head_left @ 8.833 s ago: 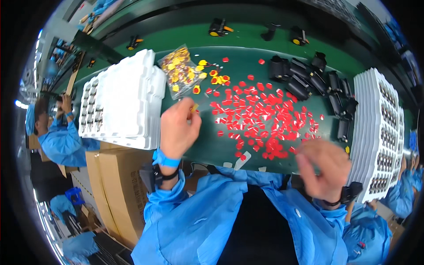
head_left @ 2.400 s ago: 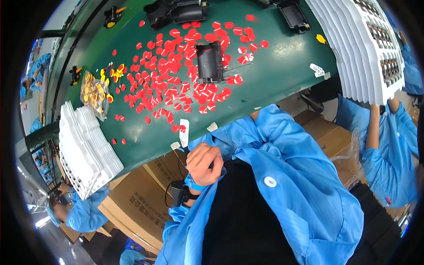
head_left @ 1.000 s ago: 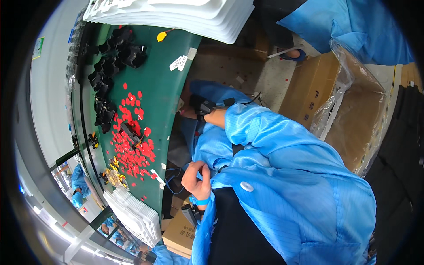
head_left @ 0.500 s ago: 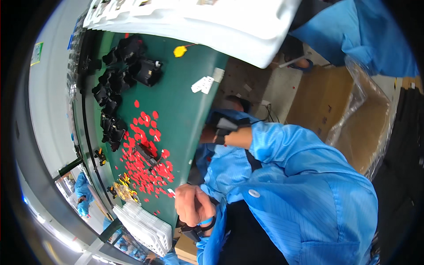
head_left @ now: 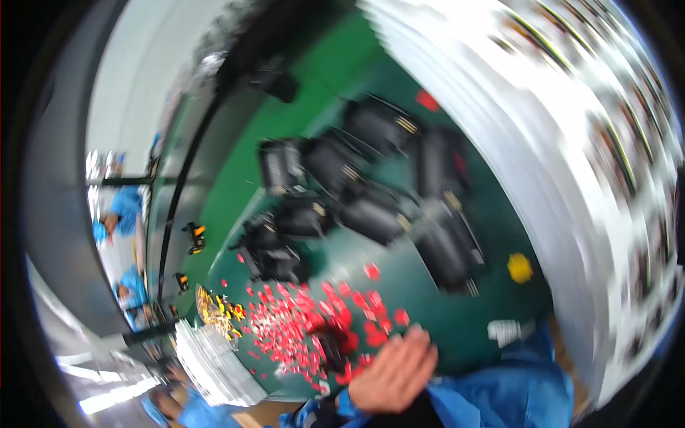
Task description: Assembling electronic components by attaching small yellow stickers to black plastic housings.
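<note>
My left hand (head_left: 396, 371) is at the near edge of the green table, beside scattered red round pieces (head_left: 285, 321). It is blurred, back upward, fingers stretched out, with nothing visible in it. My right hand does not show; a blue sleeve (head_left: 506, 385) lies at the lower right. One small black part (head_left: 330, 349) rests among the red pieces. Several black plastic housings (head_left: 374, 210) with gold-coloured contacts are spread over the far and middle table.
Stacked white trays (head_left: 499, 128) holding parts rise along the right. More white trays (head_left: 214, 364) stand lower left, near a bag of yellow parts (head_left: 217, 314). A yellow round item (head_left: 519, 268) and white labels (head_left: 505, 332) lie on the table (head_left: 499, 307). People in blue (head_left: 128, 207) are beyond.
The view has swung toward the table and trays, with blur. My left hand has gone from curled fingers to stretched ones at the table edge. My right forearm has dropped out of sight.
</note>
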`<state>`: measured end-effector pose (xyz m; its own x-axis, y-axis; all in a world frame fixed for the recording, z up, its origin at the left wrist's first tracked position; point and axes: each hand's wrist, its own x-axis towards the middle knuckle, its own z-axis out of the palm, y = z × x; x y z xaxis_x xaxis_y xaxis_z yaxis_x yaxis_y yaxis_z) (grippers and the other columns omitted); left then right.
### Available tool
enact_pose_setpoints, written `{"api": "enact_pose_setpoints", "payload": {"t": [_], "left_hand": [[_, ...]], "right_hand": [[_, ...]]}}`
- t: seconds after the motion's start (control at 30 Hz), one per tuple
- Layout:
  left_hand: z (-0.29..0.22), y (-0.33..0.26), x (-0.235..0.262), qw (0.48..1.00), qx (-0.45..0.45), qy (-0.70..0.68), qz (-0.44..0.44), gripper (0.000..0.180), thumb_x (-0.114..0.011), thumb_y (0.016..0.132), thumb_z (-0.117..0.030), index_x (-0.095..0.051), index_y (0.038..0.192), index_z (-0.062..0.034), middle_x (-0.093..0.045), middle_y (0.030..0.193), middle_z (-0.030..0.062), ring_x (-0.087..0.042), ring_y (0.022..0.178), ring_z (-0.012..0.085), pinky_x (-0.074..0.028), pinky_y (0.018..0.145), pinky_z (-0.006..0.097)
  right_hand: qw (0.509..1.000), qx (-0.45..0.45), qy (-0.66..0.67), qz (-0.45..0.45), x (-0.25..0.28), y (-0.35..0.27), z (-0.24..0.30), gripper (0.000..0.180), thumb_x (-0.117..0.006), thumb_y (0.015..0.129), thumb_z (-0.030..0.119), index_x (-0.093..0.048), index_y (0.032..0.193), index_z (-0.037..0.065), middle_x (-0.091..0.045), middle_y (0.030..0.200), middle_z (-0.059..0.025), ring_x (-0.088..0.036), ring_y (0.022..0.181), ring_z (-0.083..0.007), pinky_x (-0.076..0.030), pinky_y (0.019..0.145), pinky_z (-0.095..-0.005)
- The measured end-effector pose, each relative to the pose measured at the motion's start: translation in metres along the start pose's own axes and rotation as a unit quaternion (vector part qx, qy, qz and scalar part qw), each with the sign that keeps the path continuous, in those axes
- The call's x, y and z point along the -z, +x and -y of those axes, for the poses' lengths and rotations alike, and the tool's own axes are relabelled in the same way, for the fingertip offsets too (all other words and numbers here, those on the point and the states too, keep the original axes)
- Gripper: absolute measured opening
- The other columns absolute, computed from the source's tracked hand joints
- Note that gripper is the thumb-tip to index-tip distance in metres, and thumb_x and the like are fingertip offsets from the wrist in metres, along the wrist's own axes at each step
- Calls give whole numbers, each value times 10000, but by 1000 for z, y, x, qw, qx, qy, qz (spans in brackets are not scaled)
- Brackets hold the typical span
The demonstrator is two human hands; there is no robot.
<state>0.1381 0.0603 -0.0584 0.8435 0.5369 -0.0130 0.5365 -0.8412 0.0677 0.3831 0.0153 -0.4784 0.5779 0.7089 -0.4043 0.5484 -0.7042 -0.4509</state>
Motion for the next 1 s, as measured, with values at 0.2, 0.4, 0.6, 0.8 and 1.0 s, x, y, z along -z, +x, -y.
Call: {"api": "enact_pose_setpoints", "payload": {"t": [0.2, 0.4, 0.6, 0.8, 1.0], "left_hand": [[7, -7, -17, 993, -80, 80, -25, 301, -515, 988, -213, -637, 1255, -149, -610, 1347, 79, -533, 1335, 217, -347, 1137, 485], [12, -11, -15, 996, -56, -60, -30, 429, -475, 967, -141, -578, 1316, 87, -527, 1444, 227, -505, 1364, 290, -281, 1159, 551], [-2, -21, -17, 996, -80, -37, -11, 427, -468, 969, -139, -581, 1313, 87, -530, 1441, 227, -507, 1362, 293, -291, 1156, 546], [-10, -34, -29, 994, -104, -28, 3, 424, -461, 971, -137, -584, 1309, 87, -533, 1439, 226, -510, 1360, 295, -301, 1153, 541], [-16, -38, -35, 992, -120, -19, 27, 422, -453, 972, -135, -587, 1306, 86, -535, 1437, 226, -512, 1358, 298, -312, 1150, 537]], "right_hand": [[998, -28, -59, 5, -8, -3, -73, 495, -582, 850, 345, -624, 1181, -20, -557, 1206, -317, -530, 1134, -452, -372, 984, -613], [996, 0, -85, 27, -14, 22, -99, 480, -583, 849, 341, -628, 1166, -17, -566, 1193, -308, -540, 1118, -441, -385, 973, -598], [993, 25, -111, 43, -9, 43, -107, 466, -584, 848, 338, -632, 1150, -13, -575, 1180, -299, -551, 1102, -430, -399, 961, -584], [988, 36, -142, 52, 4, 53, -121, 451, -585, 847, 334, -635, 1135, -10, -584, 1168, -290, -561, 1086, -419, -412, 950, -569], [984, 51, -157, 64, -2, 61, -125, 437, -586, 846, 331, -639, 1119, -6, -592, 1155, -281, -572, 1070, -408, -425, 939, -555]]}}
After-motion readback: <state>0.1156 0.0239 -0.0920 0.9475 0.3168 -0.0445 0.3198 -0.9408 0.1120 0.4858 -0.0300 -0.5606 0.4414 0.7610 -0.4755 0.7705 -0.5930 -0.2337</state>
